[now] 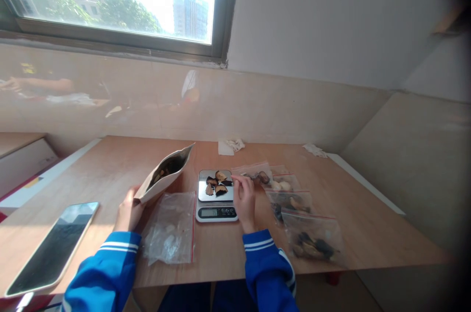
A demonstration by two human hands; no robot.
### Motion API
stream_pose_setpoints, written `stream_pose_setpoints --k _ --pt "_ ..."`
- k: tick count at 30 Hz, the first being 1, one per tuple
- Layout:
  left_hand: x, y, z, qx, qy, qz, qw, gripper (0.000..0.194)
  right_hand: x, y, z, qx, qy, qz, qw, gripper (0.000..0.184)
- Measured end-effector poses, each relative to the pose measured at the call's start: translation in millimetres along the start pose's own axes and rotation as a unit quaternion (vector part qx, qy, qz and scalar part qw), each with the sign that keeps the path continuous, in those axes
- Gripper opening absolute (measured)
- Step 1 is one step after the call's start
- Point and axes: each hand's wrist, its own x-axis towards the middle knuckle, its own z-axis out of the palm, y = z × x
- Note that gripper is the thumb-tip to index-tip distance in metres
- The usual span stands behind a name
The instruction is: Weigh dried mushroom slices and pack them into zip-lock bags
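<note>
My left hand (129, 211) grips the lower left end of a pale pouch (165, 182). The pouch is tilted with its mouth open, and dried pieces show in its dark inside. A small digital kitchen scale (217, 214) stands in the middle. Several dark-edged dried slices (221, 189) lie on its metal plate. At the plate's right edge is my right hand (244, 199), its fingers drawn together near a dark slice; whatever they pinch is too small to make out. Clear zip bags (169, 228) lie flat between my left hand and the scale.
Several zip bags of dried pieces (312, 243) overlap to the right of the scale. A phone (55, 246) with a cable lies at the left. Crumpled tissue (235, 145) sits at the table's back edge, with another tissue (315, 150) farther right. A tiled wall (287, 106) borders the table.
</note>
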Motion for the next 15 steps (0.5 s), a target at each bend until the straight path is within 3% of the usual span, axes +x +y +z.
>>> stream_pose_setpoints --k 3,7,10,15 --pt "-5.5 5.4 -3.0 -0.026 -0.006 0.014 1.000 0.047 -15.0 -60.1 -0.9 0.052 -0.029 -0.052 0.997 0.026" --pt "-9.9 8.7 -3.1 -0.082 -0.002 0.040 0.996 0.044 -32.5 -125.9 10.7 0.061 -0.146 -0.144 0.977 0.037" --pt "-9.4 6.8 -0.8 -0.116 -0.004 0.057 0.992 0.043 -37.2 -142.1 21.1 0.022 -0.196 -0.136 0.971 0.030" --pt "-6.1 3.5 4.1 -0.168 -0.018 0.048 0.984 0.041 -38.8 -135.7 30.3 -0.023 -0.357 -0.107 0.928 0.020"
